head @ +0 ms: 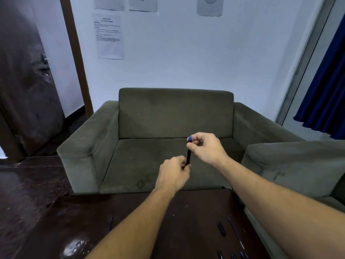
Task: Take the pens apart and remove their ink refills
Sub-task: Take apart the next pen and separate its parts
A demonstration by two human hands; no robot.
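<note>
Pen (188, 156) upright, pinched at bottom by left hand (172, 174), top by right hand (206, 147); parts (221, 228) at tabletop's right edge. Hard twist could fling refill off.

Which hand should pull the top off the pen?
Probably the right hand: its fingertips already pinch the pen at its blue top end, while the left hand grips the bottom to steady it.

You hold one pen (189, 153) nearly upright in the air, black barrel below, blue end on top. Near the table's (183, 212) right edge lie a short black pen piece (221, 228) and a thin refill (235, 231); another thin refill (110, 223) lies further left. More pen pieces (233, 256) sit at the near edge.
</note>
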